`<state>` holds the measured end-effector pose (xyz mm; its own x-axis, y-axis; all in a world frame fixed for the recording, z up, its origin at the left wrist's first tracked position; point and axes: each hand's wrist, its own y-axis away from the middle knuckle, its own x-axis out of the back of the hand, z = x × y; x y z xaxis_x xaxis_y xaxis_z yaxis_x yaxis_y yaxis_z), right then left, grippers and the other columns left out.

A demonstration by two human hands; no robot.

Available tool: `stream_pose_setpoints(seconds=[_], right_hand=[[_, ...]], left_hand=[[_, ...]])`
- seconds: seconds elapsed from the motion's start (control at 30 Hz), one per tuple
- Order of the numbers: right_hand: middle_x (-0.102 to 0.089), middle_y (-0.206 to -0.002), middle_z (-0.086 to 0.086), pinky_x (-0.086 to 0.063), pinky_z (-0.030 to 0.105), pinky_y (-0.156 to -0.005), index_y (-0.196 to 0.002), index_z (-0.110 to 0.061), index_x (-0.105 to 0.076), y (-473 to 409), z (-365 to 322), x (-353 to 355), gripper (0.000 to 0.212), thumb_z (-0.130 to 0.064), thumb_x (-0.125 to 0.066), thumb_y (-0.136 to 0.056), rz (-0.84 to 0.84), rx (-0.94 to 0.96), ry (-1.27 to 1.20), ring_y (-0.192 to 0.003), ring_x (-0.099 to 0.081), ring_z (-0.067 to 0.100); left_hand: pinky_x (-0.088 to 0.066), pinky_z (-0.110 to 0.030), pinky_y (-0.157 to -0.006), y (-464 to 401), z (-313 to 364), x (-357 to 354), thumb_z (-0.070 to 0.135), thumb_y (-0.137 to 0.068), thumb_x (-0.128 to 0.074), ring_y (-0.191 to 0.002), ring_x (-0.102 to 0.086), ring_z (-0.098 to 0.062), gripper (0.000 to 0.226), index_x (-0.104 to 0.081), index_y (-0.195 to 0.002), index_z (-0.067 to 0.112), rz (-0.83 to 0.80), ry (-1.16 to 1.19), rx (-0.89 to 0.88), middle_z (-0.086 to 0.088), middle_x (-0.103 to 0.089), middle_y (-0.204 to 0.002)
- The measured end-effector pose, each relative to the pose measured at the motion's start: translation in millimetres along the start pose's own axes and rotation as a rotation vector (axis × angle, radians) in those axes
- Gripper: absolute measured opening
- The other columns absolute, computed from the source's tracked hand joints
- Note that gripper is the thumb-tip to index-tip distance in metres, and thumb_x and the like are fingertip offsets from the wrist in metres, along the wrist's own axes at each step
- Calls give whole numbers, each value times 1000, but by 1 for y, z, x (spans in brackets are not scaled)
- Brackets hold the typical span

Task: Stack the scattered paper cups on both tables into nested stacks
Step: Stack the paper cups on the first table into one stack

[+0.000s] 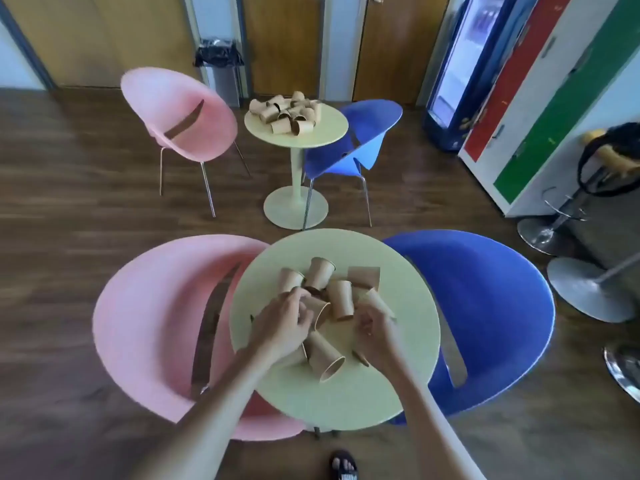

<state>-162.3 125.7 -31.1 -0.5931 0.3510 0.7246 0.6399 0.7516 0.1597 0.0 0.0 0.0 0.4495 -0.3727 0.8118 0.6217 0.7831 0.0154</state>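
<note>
Several brown paper cups [341,299] lie scattered on their sides on the near round pale-green table [408,306]. My left hand [282,323] reaches over the left of the heap, fingers curled around a cup [320,311] lying there. My right hand [375,336] is at the right of the heap with its fingers closed on another cup [377,301]. A large cup [327,358] lies between my wrists, mouth toward me. The far round table [325,133] carries a second heap of tumbled cups [285,114].
A pink chair [145,327] stands left of the near table and a blue chair [491,306] right of it. A second pink chair [180,116] and blue chair [353,147] flank the far table. A bin [221,71], a fridge [464,71] and stool bases [588,292] stand around.
</note>
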Motion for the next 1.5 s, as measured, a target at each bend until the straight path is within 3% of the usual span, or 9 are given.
stream_pose_setpoints(seconds=[0.17,0.27,0.37,0.6,0.73,1.0,1.13,1.3,1.5], right_hand=[[-56,-85,1,-35,21,-58,-104,-7,-55,-3,27,-30,19,-6,-59,-85,-173,-53,90,-86,-52,32],[-57,-119,20,-45,37,-84,-129,-2,-49,-10,33,-57,54,-18,-71,-83,-250,-45,136,-109,-55,41],[-53,-127,24,-43,42,-98,-137,-2,-44,-17,34,-79,69,-31,-73,-81,-319,-34,212,-117,-52,45],[-57,-118,12,-38,41,-94,-122,-5,-52,-35,21,-97,64,-48,-72,-79,-440,121,481,-114,-54,37],[-62,-116,14,-44,37,-91,-118,-5,-52,-29,21,-100,56,-32,-78,-76,-408,73,534,-112,-55,36],[-46,-123,16,-51,46,-94,-129,-15,-53,-17,4,-75,69,-48,-76,-74,-274,-11,343,-112,-53,42],[-46,-115,13,-45,34,-86,-132,-14,-52,-17,-8,-48,72,-33,-83,-70,-71,47,64,-97,-47,33],[-54,-118,11,-33,24,-85,-127,-10,-51,-10,-19,-36,71,-27,-86,-68,-168,132,21,-105,-51,30],[-46,-128,12,-47,45,-103,-137,-23,-54,-7,-5,-52,71,-28,-81,-71,-259,182,101,-118,-49,39]], left_hand=[[-51,-39,-92,-3,-30,-48,35,-90,-68,-127,-56,-24,53,-48,-138,24,-245,-188,143,0,-57,-133],[-50,-43,-94,-2,-48,-76,34,-84,-75,-130,-50,-32,76,-39,-149,20,-282,-371,145,-7,-45,-141],[-50,-44,-98,-6,-60,-94,35,-82,-79,-132,-48,-32,90,-31,-155,16,-302,-511,137,-10,-40,-146],[-45,-45,-104,-17,-59,-115,19,-86,-72,-133,-47,-33,79,-32,-154,13,-317,-607,143,-12,-43,-148],[-41,-44,-108,-11,-67,-119,12,-88,-68,-133,-47,-34,70,-36,-150,12,-320,-626,152,-14,-50,-144],[-58,-41,-82,16,-87,-111,31,-74,-85,-116,-54,-34,64,-58,-129,10,-62,-332,187,-14,-52,-123],[-55,-45,-94,23,-91,-114,26,-63,-92,-122,-51,-33,75,-58,-129,12,39,-8,275,-13,-54,-127],[-54,-39,-95,26,-90,-128,21,-53,-99,-116,-60,-28,84,-60,-127,10,40,255,248,-9,-62,-124],[-53,-31,-87,27,-77,-141,22,-54,-99,-102,-65,-18,79,-60,-123,15,-7,341,233,0,-68,-118]])
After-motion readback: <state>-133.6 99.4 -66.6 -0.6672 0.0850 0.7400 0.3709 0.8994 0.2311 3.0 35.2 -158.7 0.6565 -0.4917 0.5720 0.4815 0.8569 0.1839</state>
